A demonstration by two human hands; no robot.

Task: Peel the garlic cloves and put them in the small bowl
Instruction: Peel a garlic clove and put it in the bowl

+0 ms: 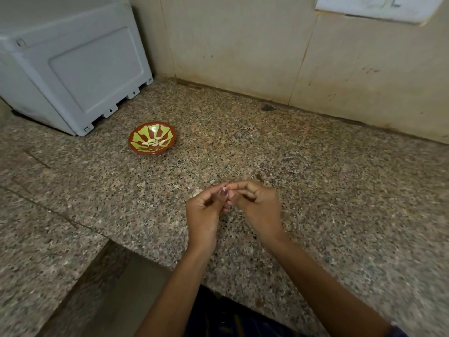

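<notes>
From the head view, a speckled brown granite counter [315, 166] fills most of the frame and meets a beige tiled wall [243, 45] along a dark, stained joint running from 11 o'clock down toward 3 o'clock. A pale grey appliance [73, 69] sits on the counter at 10 o'clock, its feet near the bowl, its top cut off by the frame edge. A white panel [379, 8] on the wall at 1 o'clock is also cut off. At 7 o'clock the counter steps down to a lower, dim ledge [128, 288]. The bowl [136, 139], red-brown with a yellow-green flower pattern, stands upright at 10 o'clock from the hands, well apart from them; several pale peeled cloves [153, 142] lie in its bottom, curved, their long axes roughly along 9 to 3 o'clock. Just below the centre, the left hand [204, 210] and right hand [257, 207] meet above the counter, fingertips touching. Both have fingers curled in, pinching a small clove [223, 190] between them; only a pale tip shows beside the left thumbnail, so its long axis and pointing cannot be told. A pale scrap [198, 190] lies on the counter just left of the left hand, too small to identify. Both forearms enter from 6 o'clock, above dark clothing.
</notes>
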